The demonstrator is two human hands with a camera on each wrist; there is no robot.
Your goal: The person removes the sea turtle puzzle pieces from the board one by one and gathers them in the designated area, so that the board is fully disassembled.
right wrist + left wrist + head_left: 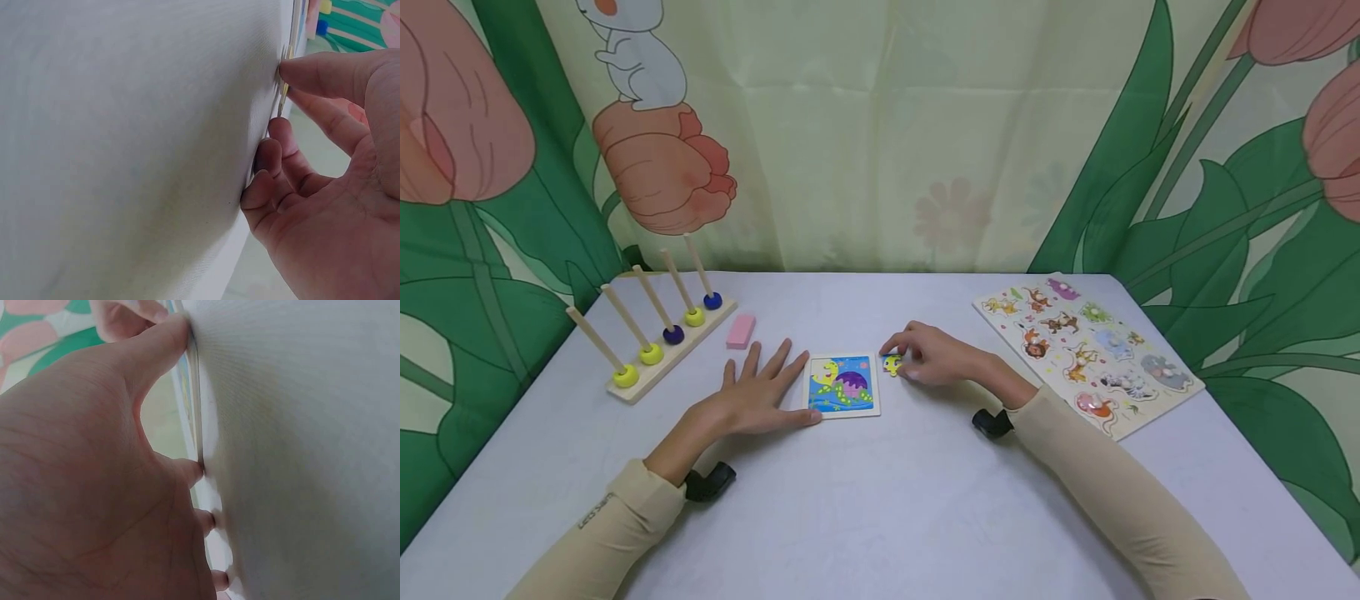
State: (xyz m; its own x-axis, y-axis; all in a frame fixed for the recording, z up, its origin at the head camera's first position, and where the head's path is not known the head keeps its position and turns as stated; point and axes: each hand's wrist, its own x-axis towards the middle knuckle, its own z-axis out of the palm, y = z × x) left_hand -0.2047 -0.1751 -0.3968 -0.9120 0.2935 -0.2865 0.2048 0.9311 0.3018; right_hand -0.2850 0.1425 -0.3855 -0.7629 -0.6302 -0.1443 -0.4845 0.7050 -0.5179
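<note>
Leaning over the white counter (895, 508), a person works with both bare hands. One line of dark lettering (597, 510) runs along the left sleeve (643, 504), too small and slanted for me to read. The left hand (752, 402) lies with fingers spread, thumb at the near-left corner of a framed dinosaur puzzle (842, 387). The right hand (934, 357) pinches a small yellow piece (892, 364) between thumb and forefinger, just beside the frame's right edge, its fingers partly covering it. Near the left fingertips sits a pink block (741, 332); beyond it, a peg board (643, 383) carries yellow and dark blue beads. Past the right wrist, an animal board (1056, 371) lies partly behind the right sleeve (1097, 475). A tulip-printed curtain (880, 167) hangs behind.
</note>
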